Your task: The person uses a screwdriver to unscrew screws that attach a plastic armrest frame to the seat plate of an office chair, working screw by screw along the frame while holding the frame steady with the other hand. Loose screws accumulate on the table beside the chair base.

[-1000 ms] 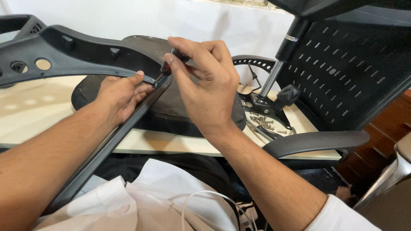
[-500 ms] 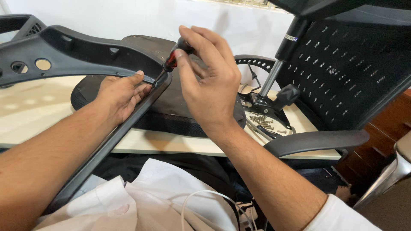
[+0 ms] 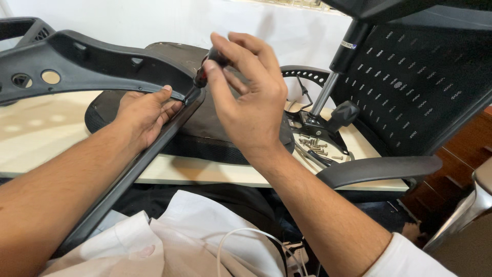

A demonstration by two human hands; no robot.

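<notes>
A screwdriver (image 3: 207,69) is pinched in the right hand (image 3: 251,100), shaft angled down-left into the chair frame (image 3: 102,59) steadied beneath by the left hand (image 3: 146,110).

The right hand (image 3: 251,97) is lifting higher along the screwdriver handle (image 3: 211,64), fingers spreading open. More of the handle is showing now.

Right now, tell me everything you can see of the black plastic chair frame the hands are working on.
The black plastic chair frame looks like moulded hard plastic, matte and slightly dusty. Its wide upper part curves across the left of the view, with round holes near the far left end, then narrows into a long bar running down toward the person's lap. It lies tilted over the seat cushion on the table. The left hand grips it from below at the bend; the right hand holds a dark-handled screwdriver whose tip meets the frame there.
</notes>
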